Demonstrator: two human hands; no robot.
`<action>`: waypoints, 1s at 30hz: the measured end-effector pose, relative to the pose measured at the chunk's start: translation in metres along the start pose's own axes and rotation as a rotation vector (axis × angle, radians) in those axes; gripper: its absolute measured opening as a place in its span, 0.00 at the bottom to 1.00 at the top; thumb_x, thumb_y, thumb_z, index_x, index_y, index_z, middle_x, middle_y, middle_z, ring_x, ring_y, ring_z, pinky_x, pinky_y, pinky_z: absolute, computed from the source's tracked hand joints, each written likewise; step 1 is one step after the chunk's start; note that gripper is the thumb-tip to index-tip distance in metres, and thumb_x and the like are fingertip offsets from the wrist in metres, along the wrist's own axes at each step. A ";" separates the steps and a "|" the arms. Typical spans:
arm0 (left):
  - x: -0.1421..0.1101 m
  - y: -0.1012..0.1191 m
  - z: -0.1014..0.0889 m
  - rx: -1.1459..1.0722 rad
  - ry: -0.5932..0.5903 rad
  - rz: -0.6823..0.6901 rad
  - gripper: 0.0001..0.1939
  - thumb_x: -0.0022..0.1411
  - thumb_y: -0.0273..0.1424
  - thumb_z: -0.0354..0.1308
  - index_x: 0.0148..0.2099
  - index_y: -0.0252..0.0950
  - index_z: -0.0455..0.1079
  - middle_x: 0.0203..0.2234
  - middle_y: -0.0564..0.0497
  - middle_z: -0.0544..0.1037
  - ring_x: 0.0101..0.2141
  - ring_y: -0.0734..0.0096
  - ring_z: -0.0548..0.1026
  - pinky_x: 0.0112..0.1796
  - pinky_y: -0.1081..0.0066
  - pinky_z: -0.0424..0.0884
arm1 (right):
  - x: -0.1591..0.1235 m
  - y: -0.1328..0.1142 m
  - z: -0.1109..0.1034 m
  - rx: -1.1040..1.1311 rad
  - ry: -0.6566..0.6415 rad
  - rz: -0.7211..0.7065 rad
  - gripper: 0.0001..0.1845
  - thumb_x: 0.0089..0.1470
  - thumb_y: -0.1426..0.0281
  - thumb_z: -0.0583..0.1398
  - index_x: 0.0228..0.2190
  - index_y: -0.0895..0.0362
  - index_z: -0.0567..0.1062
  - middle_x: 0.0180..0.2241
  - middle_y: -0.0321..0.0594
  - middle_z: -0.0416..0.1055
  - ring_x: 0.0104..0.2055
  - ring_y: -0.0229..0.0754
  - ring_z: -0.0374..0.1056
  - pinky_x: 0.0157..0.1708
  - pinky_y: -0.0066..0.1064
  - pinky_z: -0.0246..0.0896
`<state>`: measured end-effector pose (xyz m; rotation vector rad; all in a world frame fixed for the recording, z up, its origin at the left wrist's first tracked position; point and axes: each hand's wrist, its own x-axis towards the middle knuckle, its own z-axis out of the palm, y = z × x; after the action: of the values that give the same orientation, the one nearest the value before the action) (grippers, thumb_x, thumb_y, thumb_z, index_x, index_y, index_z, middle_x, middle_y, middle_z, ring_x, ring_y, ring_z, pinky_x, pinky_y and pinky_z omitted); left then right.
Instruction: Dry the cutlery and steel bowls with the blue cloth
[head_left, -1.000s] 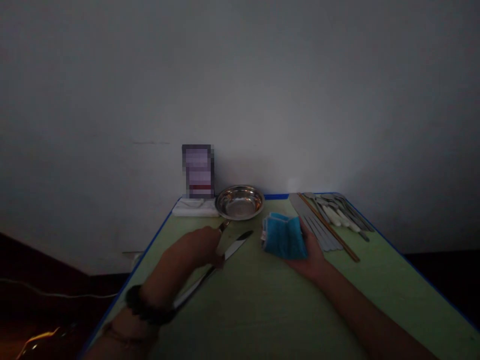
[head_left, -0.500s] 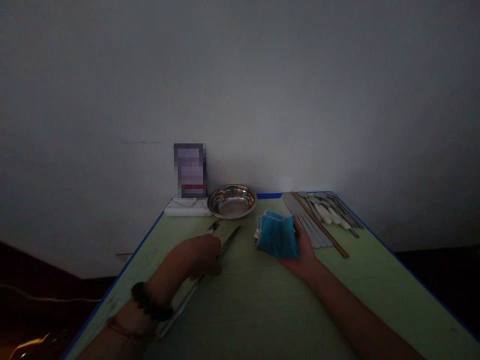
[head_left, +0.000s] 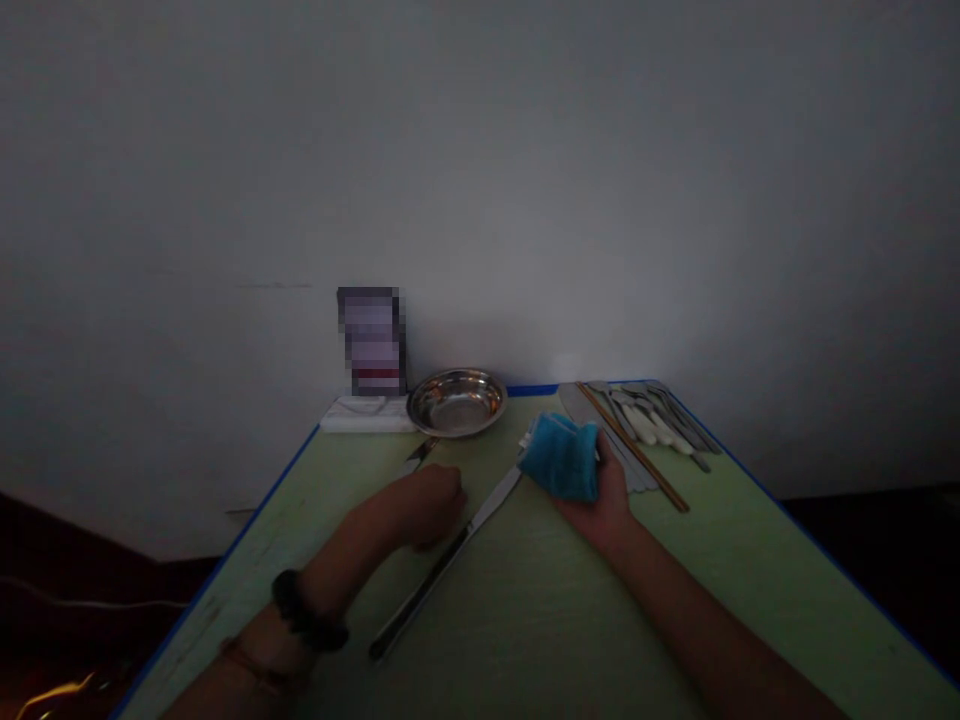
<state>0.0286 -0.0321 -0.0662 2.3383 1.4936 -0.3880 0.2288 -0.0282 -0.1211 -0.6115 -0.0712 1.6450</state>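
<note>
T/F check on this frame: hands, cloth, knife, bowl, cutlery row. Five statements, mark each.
1. The right hand holds a blue cloth. True.
2. The cloth is at the knife blade's tip. True.
3. The metal bowl holds cutlery. False: it looks empty; the cutlery row lies on the green table, right of the cloth.
4. The left hand is in the bowl. False: it is by the knife, fist closed.
5. The left wrist is bare. False: it wears a dark bracelet.

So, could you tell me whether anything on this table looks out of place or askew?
Nothing is spilled or damaged. One knife lies diagonally mid-table beside the left hand, its tip at the blue cloth in the right hand, apart from the neat cutlery row. A second utensil lies loose near the bowl.
</note>
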 end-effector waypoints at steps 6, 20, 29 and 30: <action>-0.021 0.022 0.001 0.242 -0.096 -0.010 0.17 0.50 0.34 0.55 0.41 0.30 0.73 0.38 0.36 0.77 0.37 0.51 0.77 0.35 0.62 0.72 | 0.003 0.000 -0.002 -0.017 0.005 -0.018 0.23 0.58 0.58 0.48 0.28 0.57 0.77 0.27 0.39 0.77 0.30 0.41 0.73 0.41 0.38 0.66; -0.009 0.032 0.015 0.154 0.046 -0.110 0.15 0.55 0.26 0.48 0.40 0.25 0.72 0.36 0.31 0.77 0.38 0.48 0.76 0.36 0.59 0.70 | 0.004 -0.013 -0.008 -0.005 -0.007 -0.058 0.20 0.53 0.55 0.53 0.27 0.56 0.76 0.25 0.38 0.77 0.29 0.42 0.73 0.40 0.38 0.66; 0.008 0.010 0.037 -0.248 0.290 -0.037 0.21 0.66 0.39 0.34 0.38 0.34 0.65 0.29 0.47 0.77 0.30 0.67 0.75 0.30 0.72 0.67 | -0.003 0.000 -0.003 0.122 0.041 -0.043 0.18 0.54 0.58 0.52 0.26 0.55 0.75 0.28 0.39 0.77 0.34 0.42 0.72 0.44 0.40 0.63; 0.008 0.007 0.041 -0.345 0.320 -0.009 0.20 0.66 0.39 0.35 0.37 0.34 0.65 0.28 0.48 0.76 0.30 0.68 0.75 0.30 0.73 0.67 | -0.005 0.003 -0.001 0.124 0.032 -0.023 0.17 0.54 0.59 0.52 0.26 0.55 0.75 0.28 0.39 0.77 0.35 0.43 0.72 0.44 0.41 0.63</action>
<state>0.0363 -0.0458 -0.1052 2.1839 1.5613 0.2402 0.2267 -0.0340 -0.1210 -0.5407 0.0466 1.6037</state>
